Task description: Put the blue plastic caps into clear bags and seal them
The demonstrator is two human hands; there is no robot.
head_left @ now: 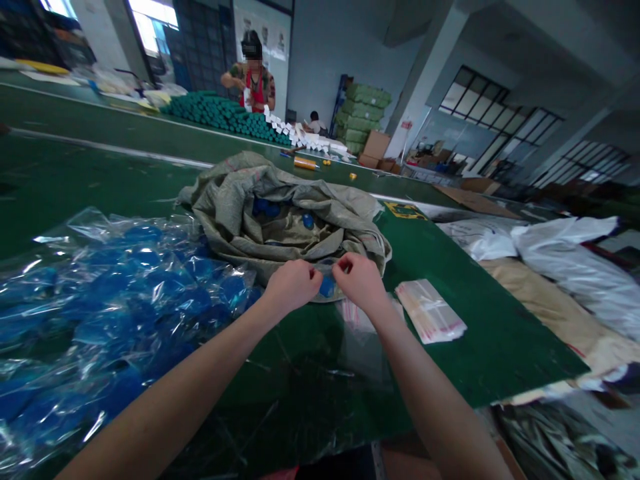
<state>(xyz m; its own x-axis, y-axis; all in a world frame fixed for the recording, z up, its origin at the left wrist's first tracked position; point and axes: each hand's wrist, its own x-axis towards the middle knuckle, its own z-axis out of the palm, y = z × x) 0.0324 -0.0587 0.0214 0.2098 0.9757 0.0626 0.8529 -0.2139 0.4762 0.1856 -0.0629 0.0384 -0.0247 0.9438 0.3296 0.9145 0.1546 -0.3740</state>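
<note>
Both my hands are raised at the near rim of an open woven sack (pixel 225 200). My left hand (pixel 295 285) and my right hand (pixel 361 279) pinch the top edge of a clear plastic bag (pixel 327 265) stretched between them. A blue piece (pixel 327 287) shows below, seemingly inside that bag. Inside the sack lie a few loose blue pieces (pixel 308 221). To the left spreads a big heap of blue pieces in clear bags (pixel 125 287). Under my right forearm are loose flat clear bags (pixel 357 317).
A banded stack of clear bags (pixel 430 310) lies right on the green table (pixel 500 353). An orange roll (pixel 305 163) sits behind the sack. Across the table a person (pixel 255 80) stands behind piled green rods (pixel 220 113). White and tan sacks (pixel 550 287) line the right side.
</note>
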